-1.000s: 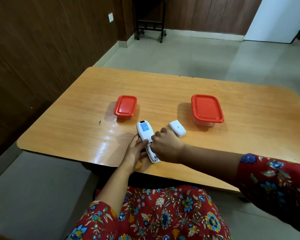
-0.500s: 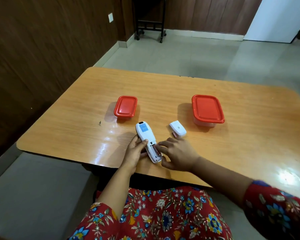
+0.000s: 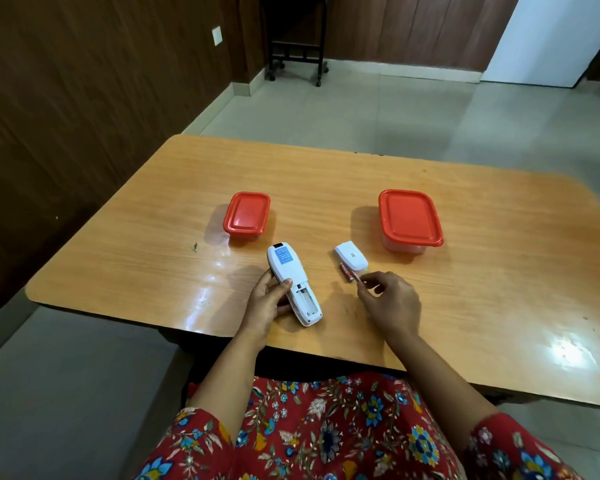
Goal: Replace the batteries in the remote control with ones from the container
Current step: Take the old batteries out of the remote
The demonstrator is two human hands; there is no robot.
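Wood panelling lines the room on 2 sides, pale tiles cover the floor, and we sit at an orange wood-grain table (image 3: 465, 271) with both forearms reaching over its near edge. Our left hand (image 3: 267, 306) grips the white remote control (image 3: 286, 268) from its left side, thumb laid across the back and fingers curled under. The remote lies face down on the table. Its long axis runs away from us and leans slightly left at the far end. The open battery compartment (image 3: 305, 299) sits at the near end, just right of that thumb, and looks empty. Our right hand (image 3: 392, 303) is loosely curled, with thumb and forefinger pinching the near end of a red-jacketed battery (image 3: 347, 271). The battery lies on the table just beyond those fingertips, right beside the detached white battery cover (image 3: 351, 255). We cannot tell whether 1 cell or 2 lie there. The old cells seem to be out, so we judge the next step is fetching fresh ones. 2 red-lidded containers stand past the hands, both closed. The small container (image 3: 246, 214) is beyond the left hand, and the larger container (image 3: 409, 216) is beyond and slightly right of the right hand. Nothing shows which of them holds the batteries. The right hand will be the free one once it lets go, and it is nearer the larger box. Reaching the small one would mean crossing over the remote. Either lid probably needs 2 hands to peel off, so the left hand may have to release the remote first.
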